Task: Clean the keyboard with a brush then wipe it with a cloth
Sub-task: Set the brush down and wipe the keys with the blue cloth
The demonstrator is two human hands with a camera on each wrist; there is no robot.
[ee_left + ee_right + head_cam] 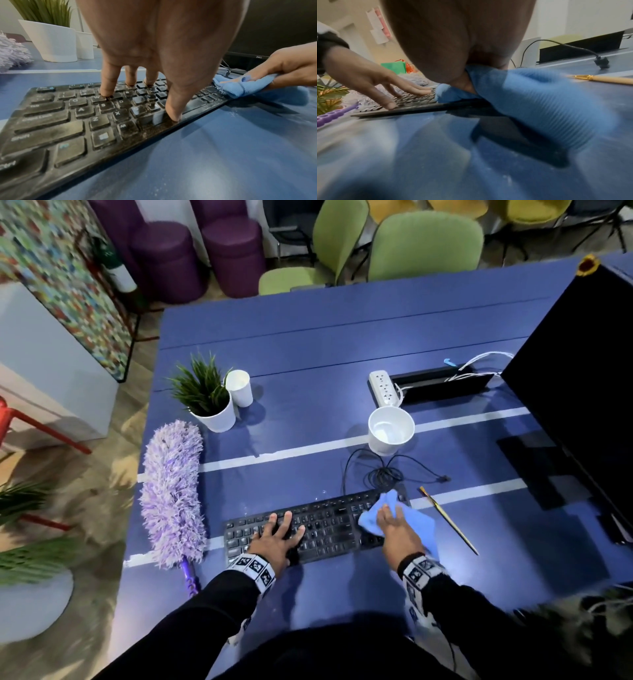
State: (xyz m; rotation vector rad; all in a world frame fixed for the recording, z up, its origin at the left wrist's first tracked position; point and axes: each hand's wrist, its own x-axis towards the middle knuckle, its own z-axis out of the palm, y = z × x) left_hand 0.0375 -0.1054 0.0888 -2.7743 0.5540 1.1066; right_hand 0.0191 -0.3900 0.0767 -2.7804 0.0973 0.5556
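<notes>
Right fingers (386, 511) atop cloth (368, 522) on keyboard (325, 530)

The black keyboard (51, 135) bears white legends, plainest in the left wrist view. Down its left edge stand Tab, Caps Lock, Shift and Ctrl. Toward its middle come Q, W, A, S, D, Z and X, and along its front row a blue Fn, a Windows logo and Alt (its far rows are too blurred to read). Behind its right end the monitor (278, 29) bezel shows DELL. At its near edge, both wristbands (255, 568) carry black-and-white square code markers.
</notes>
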